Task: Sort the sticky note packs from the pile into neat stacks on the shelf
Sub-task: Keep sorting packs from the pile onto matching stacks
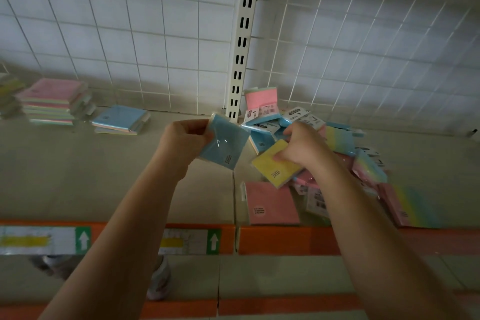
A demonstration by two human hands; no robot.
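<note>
The left hand (183, 138) grips a blue pack (224, 147) in curled fingers, up off the shelf (78, 163). The right hand (302, 149) pinches a yellow pack (272, 163) over the pile (345, 161) on the right. Two stacks (55, 101) sit far left by the wire wall (130, 34).

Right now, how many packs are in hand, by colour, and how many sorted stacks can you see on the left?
Blue pack, in the left hand: 1
Yellow pack, in the right hand: 1
Tall stack: 1
Short stack: 1
Stack at the frame edge, partly cut off: 1
Total: 2 packs, 3 stacks
</note>
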